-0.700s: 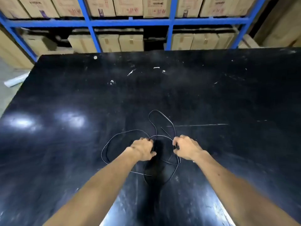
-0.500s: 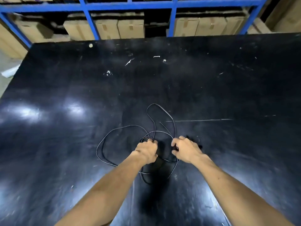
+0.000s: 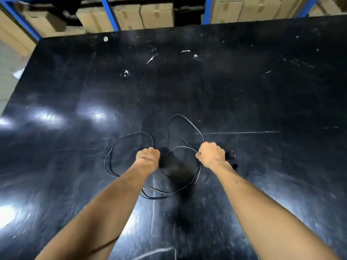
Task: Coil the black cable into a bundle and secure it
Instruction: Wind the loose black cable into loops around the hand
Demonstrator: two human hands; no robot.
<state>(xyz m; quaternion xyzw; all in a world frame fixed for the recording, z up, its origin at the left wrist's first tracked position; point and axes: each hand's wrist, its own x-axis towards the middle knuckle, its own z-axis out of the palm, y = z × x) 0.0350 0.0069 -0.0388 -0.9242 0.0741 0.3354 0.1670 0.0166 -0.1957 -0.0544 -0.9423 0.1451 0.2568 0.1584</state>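
Left hand (image 3: 148, 156) and right hand (image 3: 211, 154) each fisted on the cable (image 3: 187, 121), loops sprawled on table (image 3: 244, 91); boxes (image 3: 142, 15) fill shelf (image 3: 109, 14).

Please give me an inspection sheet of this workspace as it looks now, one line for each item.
Surface: black table, glossy, scratched, with glare patches.
Job's things: black cable in loose uneven loops, not bundled, not secured.
Clutter: small white specks on the far part.
Grippers: left hand and right hand, both closed on the cable.
Cables: only the black cable.
Surroundings: blue rack with cardboard boxes.
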